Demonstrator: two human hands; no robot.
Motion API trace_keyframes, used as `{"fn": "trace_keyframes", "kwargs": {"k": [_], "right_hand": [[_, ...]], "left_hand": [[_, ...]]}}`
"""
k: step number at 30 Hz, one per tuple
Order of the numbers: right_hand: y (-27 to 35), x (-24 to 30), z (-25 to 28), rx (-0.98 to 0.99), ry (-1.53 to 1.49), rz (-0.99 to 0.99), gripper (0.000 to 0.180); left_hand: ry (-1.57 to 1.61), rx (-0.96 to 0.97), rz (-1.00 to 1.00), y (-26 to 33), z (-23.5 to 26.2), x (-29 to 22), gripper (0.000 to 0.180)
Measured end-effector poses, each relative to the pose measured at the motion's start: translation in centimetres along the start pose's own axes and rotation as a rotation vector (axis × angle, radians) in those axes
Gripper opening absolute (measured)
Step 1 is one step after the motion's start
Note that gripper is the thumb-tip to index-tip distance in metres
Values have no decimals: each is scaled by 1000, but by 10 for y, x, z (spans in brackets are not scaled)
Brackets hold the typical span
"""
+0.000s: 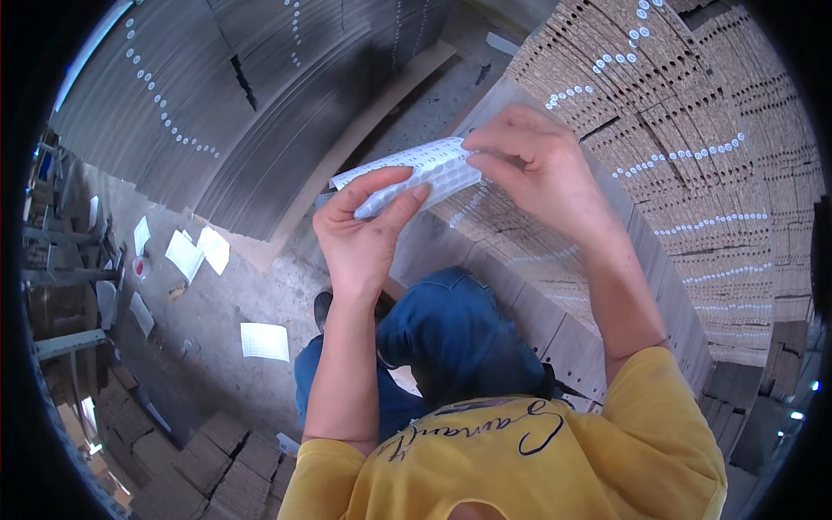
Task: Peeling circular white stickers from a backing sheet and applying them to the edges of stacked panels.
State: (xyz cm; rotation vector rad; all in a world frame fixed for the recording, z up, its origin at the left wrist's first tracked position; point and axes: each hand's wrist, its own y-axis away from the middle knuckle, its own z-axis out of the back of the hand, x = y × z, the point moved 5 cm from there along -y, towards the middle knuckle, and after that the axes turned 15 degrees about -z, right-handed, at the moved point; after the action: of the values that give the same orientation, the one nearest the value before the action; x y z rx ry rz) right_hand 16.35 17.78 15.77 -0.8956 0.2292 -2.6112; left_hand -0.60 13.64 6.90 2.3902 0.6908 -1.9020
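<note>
A curved white sheet of round stickers, printed with small marks, is held up in front of me. My left hand grips its left end, with the thumb on the near side and the fingers over the far side. At the sheet's right end my right hand pinches with thumb and forefinger at the edge. Whether a single sticker is between those fingertips is too small to tell. Just beyond and right of the sheet, stacked particleboard panels show holes along their edges and rows of round white stickers.
A tall stack of grey panels stands at the far left, with lines of white stickers. Used sheets lie scattered on the concrete floor. Brown stacked pieces fill the lower left. Metal racking runs along the left side.
</note>
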Motion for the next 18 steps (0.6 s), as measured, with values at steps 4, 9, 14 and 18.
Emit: {"fn": "trace_keyframes", "kwargs": {"k": [4, 9, 14, 18], "right_hand": [[1, 3, -2, 29, 83, 81, 11], [3, 5, -4, -21, 167, 201, 7], [7, 6, -8, -69, 175, 221, 10], [10, 3, -13, -73, 209, 189, 11]], "left_hand": [[-56, 47, -25, 0, -2, -2, 20], [-64, 59, -15, 0, -2, 0, 22], [-60, 60, 15, 0, -2, 1, 25], [-60, 25, 75, -2, 0, 4, 25]]}}
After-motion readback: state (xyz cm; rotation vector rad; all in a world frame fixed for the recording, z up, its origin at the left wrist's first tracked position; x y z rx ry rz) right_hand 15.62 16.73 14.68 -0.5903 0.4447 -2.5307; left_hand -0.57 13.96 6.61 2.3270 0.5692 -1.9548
